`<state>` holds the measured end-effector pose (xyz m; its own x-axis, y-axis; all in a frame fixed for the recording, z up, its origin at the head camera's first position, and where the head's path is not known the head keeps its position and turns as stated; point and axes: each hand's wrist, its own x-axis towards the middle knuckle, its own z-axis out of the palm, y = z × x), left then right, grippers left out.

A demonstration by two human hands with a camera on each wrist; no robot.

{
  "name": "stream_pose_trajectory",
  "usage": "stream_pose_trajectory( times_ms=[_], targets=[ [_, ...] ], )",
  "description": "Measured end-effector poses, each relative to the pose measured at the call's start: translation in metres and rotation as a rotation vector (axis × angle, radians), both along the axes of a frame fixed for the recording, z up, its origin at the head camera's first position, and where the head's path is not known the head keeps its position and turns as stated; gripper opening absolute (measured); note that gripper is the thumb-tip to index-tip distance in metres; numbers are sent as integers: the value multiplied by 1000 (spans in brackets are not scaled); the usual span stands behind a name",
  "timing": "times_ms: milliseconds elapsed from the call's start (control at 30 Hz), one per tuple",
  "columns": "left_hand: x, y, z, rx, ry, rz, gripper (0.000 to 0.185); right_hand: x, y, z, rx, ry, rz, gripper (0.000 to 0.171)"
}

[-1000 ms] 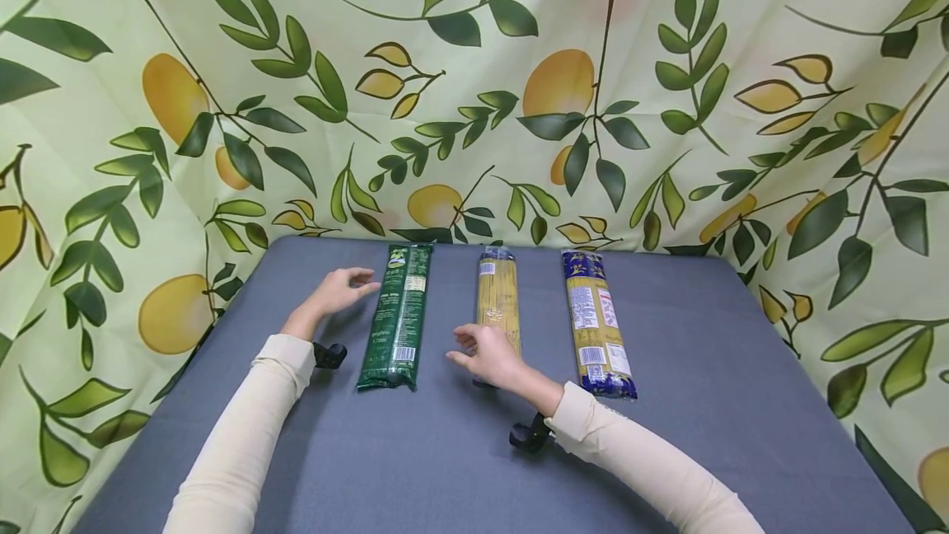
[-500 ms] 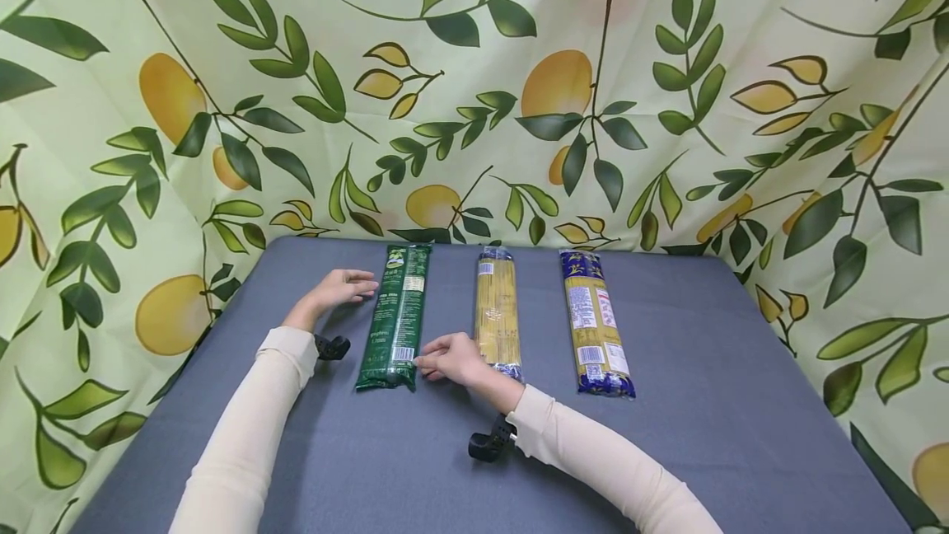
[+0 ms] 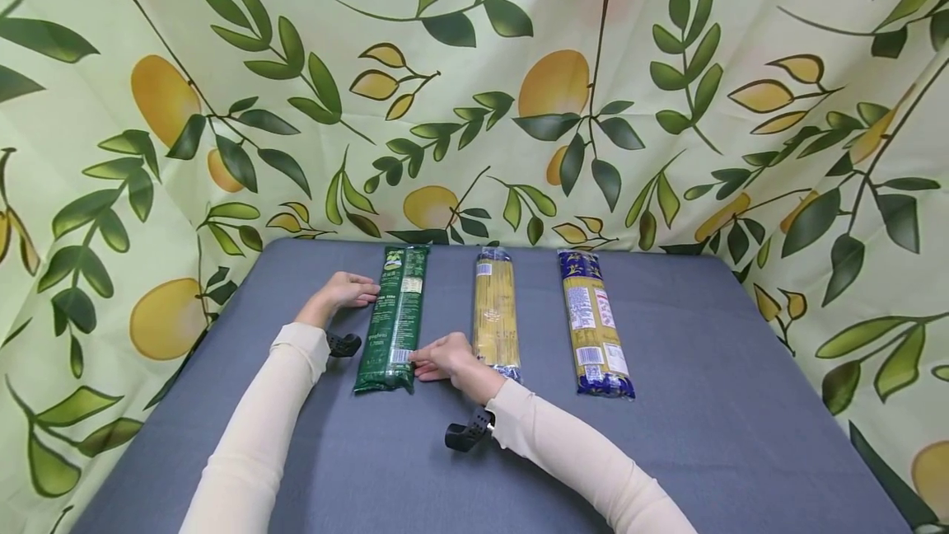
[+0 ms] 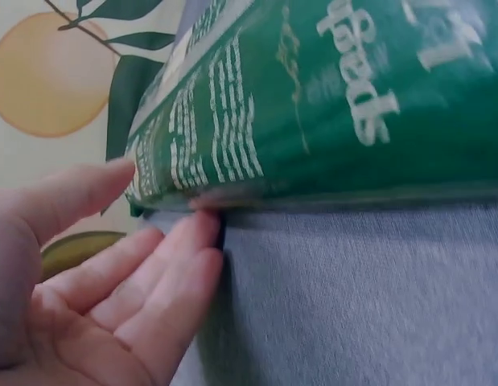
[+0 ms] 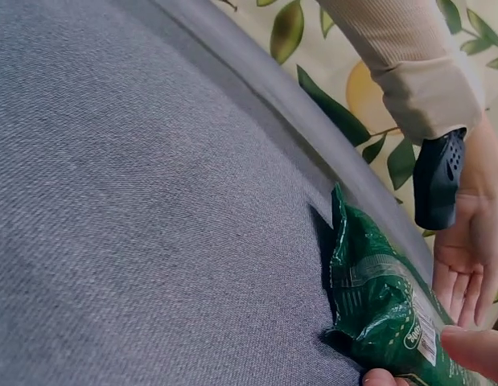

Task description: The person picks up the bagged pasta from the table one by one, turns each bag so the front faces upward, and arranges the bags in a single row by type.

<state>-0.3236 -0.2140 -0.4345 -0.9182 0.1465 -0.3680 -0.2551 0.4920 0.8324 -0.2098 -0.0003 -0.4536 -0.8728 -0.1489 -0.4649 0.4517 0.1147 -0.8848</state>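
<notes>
A green spaghetti pack (image 3: 390, 320) lies lengthwise on the grey table at the left of a row. At its left edge is my left hand (image 3: 346, 292). In the left wrist view, the fingertips (image 4: 202, 233) reach the pack's lower edge, thumb (image 4: 104, 181) raised beside its printed side. My right hand (image 3: 445, 359) is at the near right edge of that pack, by the barcode. In the right wrist view one fingertip (image 5: 472, 347) overlaps the pack's top and another (image 5: 381, 378) sits low beside it. Most of the right hand is out of that view.
To the right lie a clear pack of yellow spaghetti (image 3: 496, 311) and a blue-ended pasta pack (image 3: 596, 320), spaced apart. A leaf-and-fruit patterned cloth (image 3: 474, 105) hangs behind the grey table (image 3: 704, 402). Black wrist devices (image 3: 469, 432) sit under the cuffs.
My right hand has moved left from over the middle pack to the green pack's near right edge. My left hand has come up against the green pack's left edge. The packs lie about where they were.
</notes>
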Motion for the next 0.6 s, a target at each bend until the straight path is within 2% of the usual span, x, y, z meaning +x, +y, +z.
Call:
stream_pose_trajectory(
  times_ms=[367,500,600],
  targets=[
    [-4,11,0,13,-71,142,53,-3,-6,-3,-3,-38,-110,16],
    [-5,16,1,-1,-90,156,52,-3,-8,-3,-4,-22,-123,16],
    [-5,17,3,-16,-96,129,54,-2,-9,-4,7,-4,-128,16]
  ],
)
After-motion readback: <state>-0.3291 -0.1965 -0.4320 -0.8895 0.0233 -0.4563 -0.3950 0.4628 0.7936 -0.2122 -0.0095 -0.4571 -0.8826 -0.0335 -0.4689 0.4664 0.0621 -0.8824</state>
